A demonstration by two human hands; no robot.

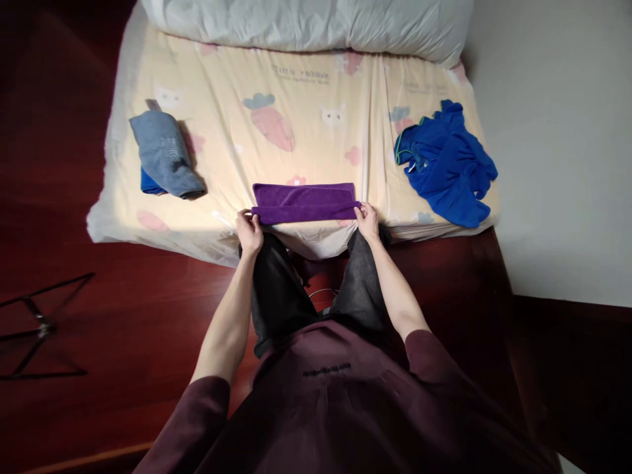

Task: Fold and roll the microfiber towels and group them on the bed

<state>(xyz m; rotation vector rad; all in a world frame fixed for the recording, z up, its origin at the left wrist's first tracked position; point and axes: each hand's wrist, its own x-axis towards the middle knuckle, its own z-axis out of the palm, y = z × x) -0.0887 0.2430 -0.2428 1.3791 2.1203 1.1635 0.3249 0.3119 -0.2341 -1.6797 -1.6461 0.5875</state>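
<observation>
Left hand point(249, 230) and right hand point(367, 220) pinch opposite ends of a purple cloth point(303, 204), soft, plush, partly doubled, near the mattress's point(316, 158) front edge. Leftward, rumpled grey cloth point(165, 155); rightward, crumpled blue garment point(444, 168).

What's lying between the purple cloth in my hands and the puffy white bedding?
Only the bare printed sheet: in the head view, nothing rests between the purple cloth and the white bedding.

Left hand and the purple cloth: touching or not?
Touching. The head view shows the left hand gripping the left end of the purple cloth, fingers and thumb on its near fold.
</observation>
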